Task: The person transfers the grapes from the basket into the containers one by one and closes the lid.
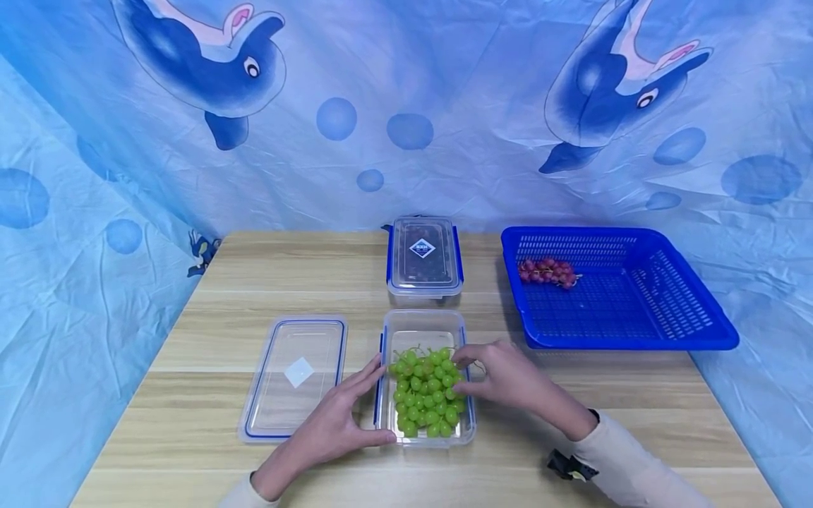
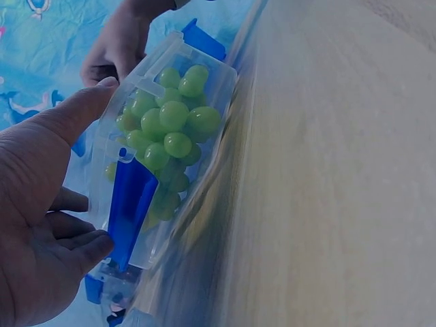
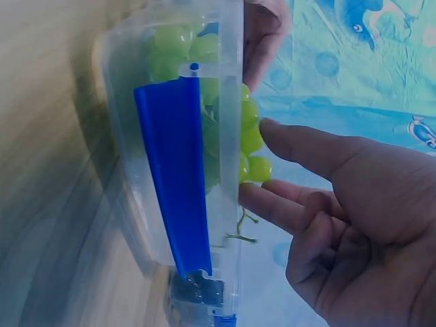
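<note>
Clear plastic with a blue seal line makes the loose lid (image 1: 295,381), which lies flat to the left of the left hand (image 1: 339,416); this hand covers its near right corner. The left hand grips nothing: its fingers are extended and the thumb is spread from them, making a wide bracket against the left wall of the clear box (image 1: 424,323), near the blue clasp (image 2: 129,208). The box lies between the two hands, its long axis going away from the person. Inside, in its nearer part, is the bunch of green grapes (image 1: 427,395), to the right of the left hand and directly left of the right hand (image 1: 502,370), which is the nearer one to the fruit. The right hand comes over the right rim, and its bent thumb and forefinger pinch the outer grapes; the other fingers are folded. Ahead of both hands stands a lidded box (image 1: 424,261). Farther right and forward of the right hand, the blue basket (image 1: 622,346) contains red grapes (image 1: 547,271).
</note>
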Tool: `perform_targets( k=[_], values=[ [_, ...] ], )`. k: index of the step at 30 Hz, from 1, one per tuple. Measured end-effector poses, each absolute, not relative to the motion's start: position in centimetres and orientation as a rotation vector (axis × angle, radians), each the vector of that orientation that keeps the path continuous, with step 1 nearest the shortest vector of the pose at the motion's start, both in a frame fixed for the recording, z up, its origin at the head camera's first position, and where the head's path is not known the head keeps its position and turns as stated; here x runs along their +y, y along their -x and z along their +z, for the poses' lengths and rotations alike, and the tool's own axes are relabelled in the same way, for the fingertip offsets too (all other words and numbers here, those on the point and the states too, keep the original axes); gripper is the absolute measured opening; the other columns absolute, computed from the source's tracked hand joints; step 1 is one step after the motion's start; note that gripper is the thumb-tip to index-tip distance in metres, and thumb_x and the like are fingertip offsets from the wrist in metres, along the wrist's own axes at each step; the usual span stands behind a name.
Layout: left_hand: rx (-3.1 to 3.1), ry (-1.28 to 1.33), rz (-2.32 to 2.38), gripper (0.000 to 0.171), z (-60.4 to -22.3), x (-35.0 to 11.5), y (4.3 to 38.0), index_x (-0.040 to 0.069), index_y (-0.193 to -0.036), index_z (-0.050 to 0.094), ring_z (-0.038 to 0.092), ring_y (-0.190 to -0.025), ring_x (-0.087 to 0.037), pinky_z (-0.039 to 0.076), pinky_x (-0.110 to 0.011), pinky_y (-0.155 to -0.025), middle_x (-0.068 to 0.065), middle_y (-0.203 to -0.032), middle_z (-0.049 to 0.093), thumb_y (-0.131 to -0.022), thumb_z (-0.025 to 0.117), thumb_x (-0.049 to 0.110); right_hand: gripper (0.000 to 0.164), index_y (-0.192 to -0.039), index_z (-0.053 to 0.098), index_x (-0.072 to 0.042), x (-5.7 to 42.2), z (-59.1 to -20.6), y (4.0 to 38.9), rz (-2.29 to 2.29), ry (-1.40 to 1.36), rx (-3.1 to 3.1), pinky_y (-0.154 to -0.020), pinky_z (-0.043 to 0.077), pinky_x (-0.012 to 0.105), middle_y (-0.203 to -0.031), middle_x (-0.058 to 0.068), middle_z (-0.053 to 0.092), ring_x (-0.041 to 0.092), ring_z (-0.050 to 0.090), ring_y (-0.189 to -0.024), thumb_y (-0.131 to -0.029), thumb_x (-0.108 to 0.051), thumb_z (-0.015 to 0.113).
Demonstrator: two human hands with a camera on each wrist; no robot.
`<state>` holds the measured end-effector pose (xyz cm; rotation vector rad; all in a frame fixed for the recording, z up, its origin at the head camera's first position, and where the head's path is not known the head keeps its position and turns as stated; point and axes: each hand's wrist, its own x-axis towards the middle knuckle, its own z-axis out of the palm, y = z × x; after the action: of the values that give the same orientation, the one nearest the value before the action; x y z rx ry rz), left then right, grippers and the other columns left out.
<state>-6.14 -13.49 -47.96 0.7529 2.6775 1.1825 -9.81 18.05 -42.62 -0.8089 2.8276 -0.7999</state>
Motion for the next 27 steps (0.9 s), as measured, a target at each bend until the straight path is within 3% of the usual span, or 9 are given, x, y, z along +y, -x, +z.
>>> perform_targets(
  k=[2, 5, 7, 10, 13, 19, 24, 27],
  values=[
    [2.683, -0.759, 1.183, 0.111, -48.0, -13.5, 6.2, 0.007, -0.154, 0.043, 0.037, -0.147, -0.038, 0.03, -0.062, -0.117, -0.006, -0.167, 0.028, -0.069, 0.084, 0.065, 0.048, -0.119, 0.073, -0.007, 18.0, -42.7, 9.7, -0.761, 0.808, 2.821, -0.075, 0.061, 0.031, -0.102, 0.003, 0.079, 0.017, 0.075, -0.083, -0.081, -0.034, 0.087],
    [2.688, -0.772, 1.185, 0.111, -48.1, -13.4, 6.2, 0.006, -0.154, 0.043, 0.038, -0.146, -0.039, 0.032, -0.062, -0.116, -0.008, -0.166, 0.029, -0.07, 0.083, 0.066, 0.061, -0.129, 0.067, -0.002, 17.8, -42.7, 9.6, -0.707, 0.797, 2.8, -0.066, 0.057, 0.026, -0.104, 0.005, 0.079, 0.009, 0.068, -0.067, -0.082, -0.036, 0.086],
    [2.689, -0.779, 1.186, 0.111, -48.1, -13.4, 6.2, 0.005, -0.154, 0.043, 0.039, -0.146, -0.04, 0.032, -0.063, -0.116, -0.009, -0.166, 0.03, -0.07, 0.082, 0.067, 0.066, -0.135, 0.064, -0.002, 17.7, -42.6, 9.5, -0.648, 0.797, 2.791, -0.057, 0.051, 0.023, -0.091, 0.003, 0.078, 0.002, 0.057, -0.055, -0.084, -0.039, 0.084],
    [2.691, -0.78, 1.182, 0.111, -48.1, -13.5, 6.2, 0.004, -0.154, 0.043, 0.039, -0.145, -0.041, 0.033, -0.064, -0.115, -0.01, -0.166, 0.029, -0.071, 0.081, 0.068, 0.071, -0.14, 0.06, -0.001, 17.6, -42.5, 9.4, -0.518, 0.85, 2.795, -0.05, 0.045, 0.022, -0.066, -0.006, 0.063, 0.0, 0.044, -0.048, -0.088, -0.045, 0.079],
    [2.69, -0.772, 1.181, 0.112, -48.1, -13.5, 6.2, 0.004, -0.154, 0.043, 0.038, -0.146, -0.041, 0.032, -0.064, -0.116, -0.01, -0.166, 0.029, -0.071, 0.081, 0.068, 0.073, -0.142, 0.057, 0.001, 17.5, -42.6, 9.2, -0.388, 0.928, 2.806, -0.049, 0.045, 0.024, -0.056, -0.011, 0.046, 0.002, 0.042, -0.047, -0.09, -0.047, 0.075],
    [2.689, -0.764, 1.188, 0.111, -48.2, -13.5, 6.3, 0.006, -0.154, 0.043, 0.037, -0.147, -0.038, 0.032, -0.061, -0.117, -0.008, -0.166, 0.029, -0.07, 0.083, 0.066, 0.075, -0.146, 0.049, 0.006, 17.1, -42.9, 9.7, -0.302, 0.966, 2.798, -0.045, 0.047, 0.026, -0.064, -0.007, 0.05, 0.004, 0.045, -0.046, -0.093, -0.044, 0.068],
    [2.679, -0.77, 1.2, 0.11, -48.1, -13.5, 6.3, 0.004, -0.153, 0.043, 0.038, -0.146, -0.039, 0.032, -0.062, -0.116, -0.01, -0.166, 0.03, -0.07, 0.083, 0.065, 0.072, -0.147, 0.052, 0.0, 17.2, -42.9, 10.4, -0.374, 0.944, 2.787, -0.042, 0.039, 0.023, -0.057, -0.008, 0.046, 0.003, 0.041, -0.044, -0.095, -0.047, 0.067],
    [2.681, -0.77, 1.196, 0.111, -48.1, -13.5, 6.3, 0.005, -0.154, 0.043, 0.038, -0.146, -0.039, 0.032, -0.062, -0.116, -0.009, -0.166, 0.029, -0.07, 0.083, 0.065, 0.063, -0.143, 0.059, -0.006, 17.9, -42.5, 10.6, -0.493, 0.993, 2.825, -0.048, 0.048, 0.023, -0.064, -0.004, 0.062, -0.001, 0.041, -0.045, -0.095, -0.045, 0.071]
  ],
)
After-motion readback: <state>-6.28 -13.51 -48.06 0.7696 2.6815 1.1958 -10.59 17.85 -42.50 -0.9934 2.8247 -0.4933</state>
